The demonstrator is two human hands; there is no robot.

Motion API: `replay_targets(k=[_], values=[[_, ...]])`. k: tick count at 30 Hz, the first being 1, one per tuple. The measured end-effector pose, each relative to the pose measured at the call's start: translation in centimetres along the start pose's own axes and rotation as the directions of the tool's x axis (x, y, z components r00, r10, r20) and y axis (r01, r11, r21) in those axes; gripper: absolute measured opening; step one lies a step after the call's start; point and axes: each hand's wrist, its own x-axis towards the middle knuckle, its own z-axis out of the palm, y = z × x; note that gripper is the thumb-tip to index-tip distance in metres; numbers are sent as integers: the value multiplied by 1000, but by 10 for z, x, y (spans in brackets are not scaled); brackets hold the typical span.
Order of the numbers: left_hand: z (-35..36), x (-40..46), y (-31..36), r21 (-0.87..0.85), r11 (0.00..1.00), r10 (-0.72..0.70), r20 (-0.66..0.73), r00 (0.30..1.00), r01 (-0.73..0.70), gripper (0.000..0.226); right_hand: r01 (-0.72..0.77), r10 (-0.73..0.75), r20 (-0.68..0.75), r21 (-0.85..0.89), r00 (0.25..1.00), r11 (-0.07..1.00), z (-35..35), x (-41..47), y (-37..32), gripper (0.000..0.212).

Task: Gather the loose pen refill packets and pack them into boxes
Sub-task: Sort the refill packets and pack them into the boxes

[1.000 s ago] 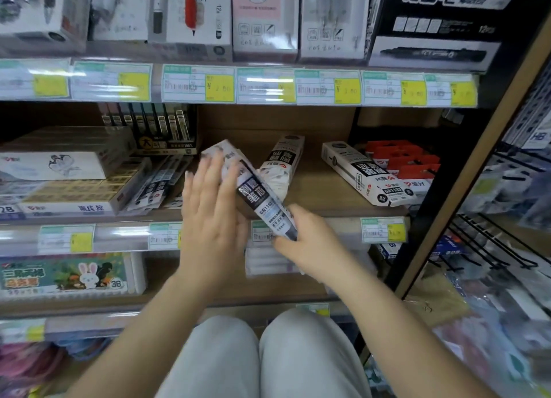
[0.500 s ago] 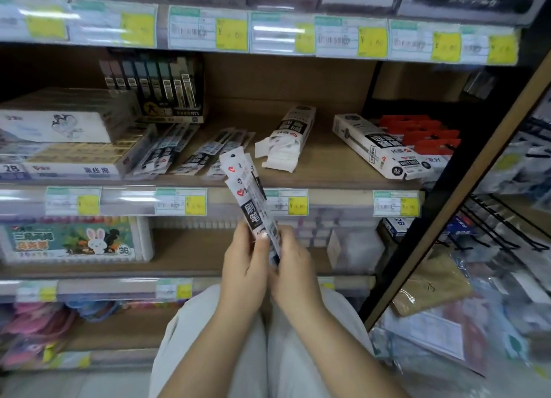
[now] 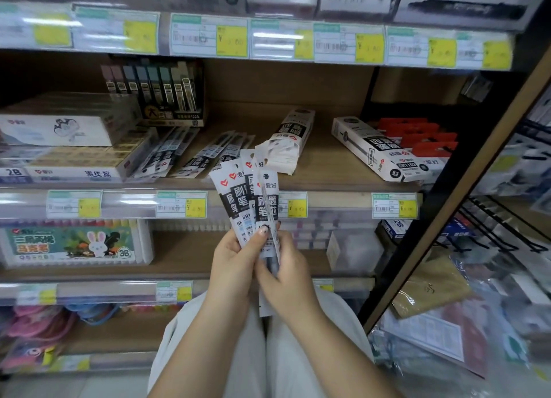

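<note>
A wooden shop shelf [image 3: 328, 171] runs across the middle of the frame, with more shelves above and below it, each edged with a clear strip of white and yellow price tags [image 3: 208, 37]. A dark slanted upright cuts down the right side, with blurred bagged goods beyond it.

On the middle shelf, loose refill packets [image 3: 208, 156] lie flat near centre, with more [image 3: 167, 153] to their left. An opened white box [image 3: 290, 141] sits just right of centre, its flap end toward us. Further right lies a closed box [image 3: 378, 150] marked "GR1102" and "0.5", red packs [image 3: 423, 135] behind it. At left a long box reads "2B" [image 3: 74, 171]; on the shelf below, a rabbit-printed crayon box [image 3: 77, 242] shows "36".

The fan of packets [image 3: 247, 195] is held upright at centre frame, in front of the shelf edge, black-and-white with red heart logos and large Chinese characters; "GR" is legible, the rest is too small.

The left hand [image 3: 235, 263] grips the lower part of the fan, thumb pressed across the front. The right hand [image 3: 289, 278] is curled round the bottom ends, fingers closed on them from the right
</note>
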Motion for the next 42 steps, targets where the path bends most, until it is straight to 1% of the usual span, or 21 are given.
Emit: replay_targets(k=[2,5,10,13,16,19,22,26,31,36,39,42], values=[[2,0,-1,-30,999,-45,-36,998,44,26,-30,30,3,35,1000,999,-1,1,1,21],[3,0,-2,-87,991,-108,-68,992,102,32,-87,86,15,120,996,989,-5,2,2,26],[4,1,1,8,997,-71,-94,993,72,26,-130,128,25,236,991,963,-10,3,0,32],[7,0,3,38,999,-33,-110,993,37,20,-158,157,28,310,987,937,-10,4,1,30],[8,0,2,33,999,8,-128,992,-4,17,-189,195,26,399,980,897,-9,6,4,26],[7,-1,3,6,1000,12,-141,990,-11,14,-226,236,37,470,971,853,-8,6,7,24],[8,-4,5,-32,999,-8,-139,990,3,22,-256,264,61,528,963,810,-8,7,8,23],[7,-5,6,-39,999,-10,-131,991,5,27,-268,266,84,543,960,796,-7,8,8,24],[5,-4,4,-60,998,9,-113,994,-16,30,-245,240,82,543,967,803,-5,10,10,20],[2,-4,1,-54,998,-33,-95,995,28,23,-242,230,92,537,969,808,-4,10,9,16],[2,-3,2,-32,999,-40,-106,994,37,22,-258,233,115,531,966,807,-3,10,8,13],[1,-4,6,-55,997,-60,-99,993,55,26,-253,225,117,525,967,813,-4,10,9,15]])
